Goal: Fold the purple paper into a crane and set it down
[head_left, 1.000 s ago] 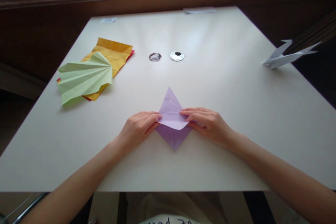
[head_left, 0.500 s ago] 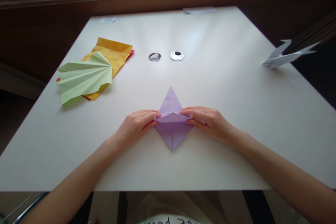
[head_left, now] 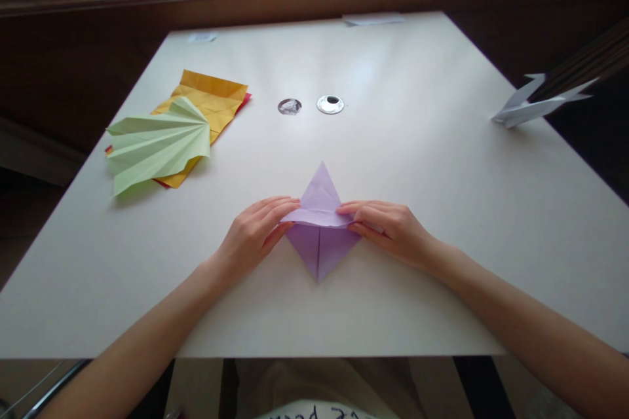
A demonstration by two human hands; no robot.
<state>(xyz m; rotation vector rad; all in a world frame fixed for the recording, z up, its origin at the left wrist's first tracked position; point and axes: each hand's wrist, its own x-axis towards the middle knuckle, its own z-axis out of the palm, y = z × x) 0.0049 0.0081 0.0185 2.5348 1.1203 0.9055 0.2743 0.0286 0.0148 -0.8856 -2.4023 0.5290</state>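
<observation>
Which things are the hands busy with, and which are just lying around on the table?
In use:
- purple paper, pressed at its fold by the left hand and right hand

Lying about:
- green pleated paper
- orange paper under it
- white folded paper at the table edge
- two round metal caps

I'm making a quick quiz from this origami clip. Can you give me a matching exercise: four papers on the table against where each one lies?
Things:
1. purple paper
2. green pleated fan
3. orange sheet
4. white folded model

Places:
A. at the table's right edge
B. between the left hand and the right hand
C. on top of the orange sheet, at the left
D. partly under the fan

Pairs: 1-B, 2-C, 3-D, 4-A
</observation>
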